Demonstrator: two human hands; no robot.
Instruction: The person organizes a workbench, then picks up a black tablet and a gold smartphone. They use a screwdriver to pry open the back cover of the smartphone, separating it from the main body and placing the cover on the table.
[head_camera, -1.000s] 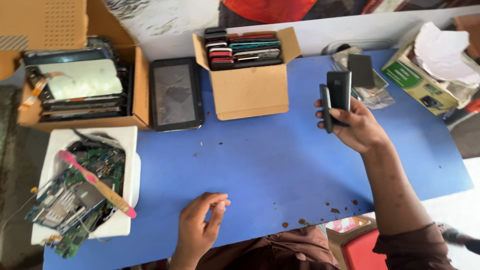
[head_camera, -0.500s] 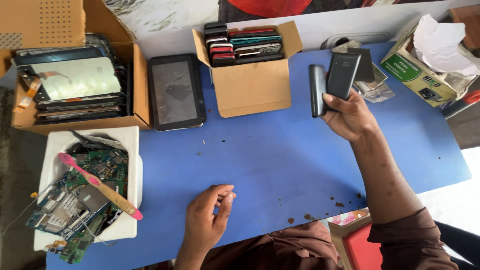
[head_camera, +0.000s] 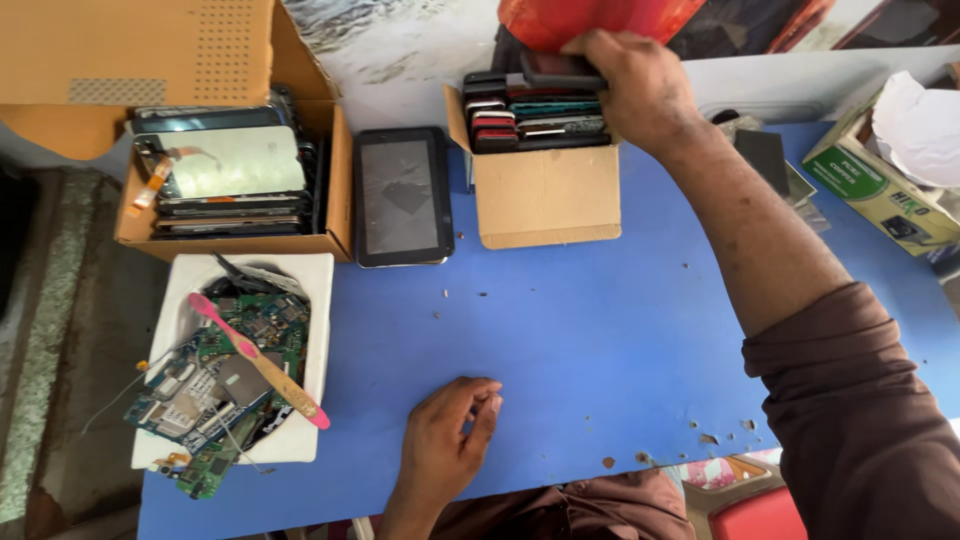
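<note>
Head view: right hand grips a dark phone above the phone-filled cardboard box; left hand rests loosely curled, empty, nearer the worktop edge.

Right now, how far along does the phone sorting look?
Done: the small cardboard box already holds a row of phones standing on edge. In hand: the right hand holds a dark phone over that row. The left hand rests empty on the blue table. Left: the tablet still lies outside.
</note>
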